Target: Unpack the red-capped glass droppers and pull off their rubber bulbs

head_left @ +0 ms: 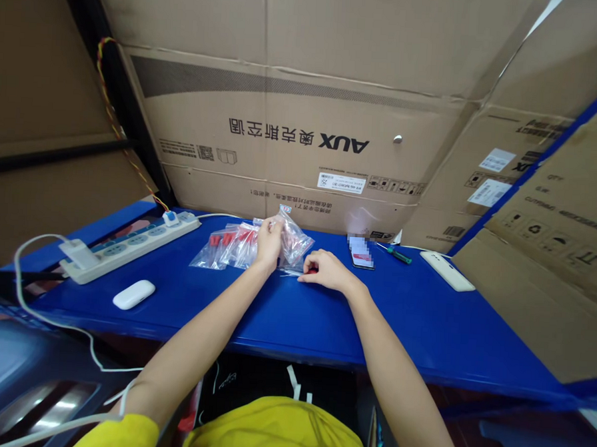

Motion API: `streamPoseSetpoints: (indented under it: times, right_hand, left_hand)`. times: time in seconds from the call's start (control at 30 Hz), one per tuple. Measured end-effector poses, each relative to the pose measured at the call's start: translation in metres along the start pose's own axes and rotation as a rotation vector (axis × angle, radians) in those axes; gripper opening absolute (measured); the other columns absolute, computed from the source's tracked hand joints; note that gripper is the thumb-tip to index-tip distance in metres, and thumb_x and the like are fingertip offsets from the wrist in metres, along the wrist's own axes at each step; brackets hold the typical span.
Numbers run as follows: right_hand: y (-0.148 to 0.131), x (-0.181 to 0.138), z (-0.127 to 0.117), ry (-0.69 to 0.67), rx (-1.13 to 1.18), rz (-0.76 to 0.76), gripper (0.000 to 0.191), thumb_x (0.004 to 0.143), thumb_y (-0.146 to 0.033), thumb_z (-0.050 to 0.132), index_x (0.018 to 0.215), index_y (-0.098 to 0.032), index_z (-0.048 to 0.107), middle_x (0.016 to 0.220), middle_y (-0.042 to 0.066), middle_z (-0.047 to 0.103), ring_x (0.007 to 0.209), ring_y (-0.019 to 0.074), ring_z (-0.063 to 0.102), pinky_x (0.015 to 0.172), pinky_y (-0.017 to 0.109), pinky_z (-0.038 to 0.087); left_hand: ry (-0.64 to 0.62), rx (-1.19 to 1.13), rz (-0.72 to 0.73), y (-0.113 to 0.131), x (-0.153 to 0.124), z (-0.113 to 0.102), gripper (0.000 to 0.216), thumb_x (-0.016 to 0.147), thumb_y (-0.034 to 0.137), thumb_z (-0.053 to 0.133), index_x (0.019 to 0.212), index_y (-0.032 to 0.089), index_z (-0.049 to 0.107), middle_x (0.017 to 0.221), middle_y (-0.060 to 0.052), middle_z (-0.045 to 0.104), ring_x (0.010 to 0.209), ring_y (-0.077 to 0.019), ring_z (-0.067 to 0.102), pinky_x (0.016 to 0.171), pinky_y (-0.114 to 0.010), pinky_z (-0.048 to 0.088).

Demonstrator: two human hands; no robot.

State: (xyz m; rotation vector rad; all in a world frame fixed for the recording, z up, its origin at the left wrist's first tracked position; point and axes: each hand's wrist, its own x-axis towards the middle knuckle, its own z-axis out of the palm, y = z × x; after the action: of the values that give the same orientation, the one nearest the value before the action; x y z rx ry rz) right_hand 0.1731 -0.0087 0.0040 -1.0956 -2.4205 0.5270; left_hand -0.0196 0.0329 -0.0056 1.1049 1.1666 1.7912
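Note:
Several clear plastic bags [211, 251] with red pieces inside lie overlapping on the blue table, left of and under my hands. My left hand [269, 243] is closed on a clear plastic bag [296, 237] that sticks out to its right and has a small label at its top. Close by on the right, my right hand [328, 272] has its fingers curled in. A small red piece [313, 271] shows between its thumb and fingers, too covered to name more exactly.
A power strip [137, 242] with plugged-in cables and a white earbud case [134, 295] are on the left. A phone [361, 252], a green-handled screwdriver [399, 255] and a white oblong device [447, 270] lie to the right. Cardboard [305, 97] walls the table's back.

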Motion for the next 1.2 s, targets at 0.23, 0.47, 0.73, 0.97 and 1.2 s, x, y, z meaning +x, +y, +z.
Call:
streamPoseSetpoints:
  times: [0.23,0.47,0.73,0.97,1.2]
  right_hand:
    - [-0.01,-0.001,0.0,-0.05,0.114,0.028,0.025,0.076,-0.026,0.087,0.065,-0.02,0.065,0.062,-0.005,0.065,0.063,0.0126,0.055,0.066,0.025,0.038]
    - [-0.002,-0.002,-0.004,0.023,0.077,-0.015,0.014,0.081,-0.017,0.071,0.067,-0.02,0.067,0.07,-0.002,0.07,0.068,0.015,0.06,0.068,0.026,0.039]
    - [0.011,0.008,-0.001,0.402,0.502,0.22,0.041,0.102,-0.056,0.045,0.104,-0.023,0.069,0.082,0.001,0.072,0.069,0.0164,0.062,0.068,0.028,0.047]
    - [0.013,0.016,0.005,0.544,0.703,0.304,0.052,0.087,-0.073,0.058,0.084,-0.022,0.066,0.072,0.002,0.07,0.059,0.0166,0.057,0.054,0.028,0.044]
    - [0.013,0.013,-0.005,0.556,0.878,0.336,0.058,0.083,-0.077,0.064,0.093,-0.02,0.07,0.079,0.004,0.073,0.058,0.0127,0.059,0.051,0.024,0.043]
  left_hand:
    - [-0.06,0.204,0.072,0.006,-0.012,0.004,0.02,0.101,0.038,0.058,0.113,0.023,0.064,0.077,0.001,0.06,0.066,-0.0154,0.054,0.068,-0.027,0.044]
    - [-0.118,0.266,0.187,0.003,-0.013,0.005,0.023,0.104,0.033,0.05,0.111,0.023,0.069,0.095,-0.003,0.069,0.087,-0.0194,0.063,0.081,-0.03,0.048]
    - [-0.272,0.163,0.152,0.004,-0.017,0.011,0.027,0.094,0.038,0.069,0.115,0.023,0.075,0.085,-0.004,0.071,0.069,-0.0162,0.062,0.063,-0.027,0.051]
    - [-0.299,0.103,0.078,0.006,-0.018,0.014,0.026,0.087,0.044,0.074,0.096,0.019,0.077,0.079,-0.004,0.07,0.068,-0.0164,0.062,0.059,-0.026,0.048]
    - [-0.029,0.094,0.026,0.006,-0.002,0.002,0.012,0.085,0.03,0.074,0.086,0.018,0.073,0.073,-0.001,0.066,0.064,-0.0146,0.057,0.065,-0.027,0.046]
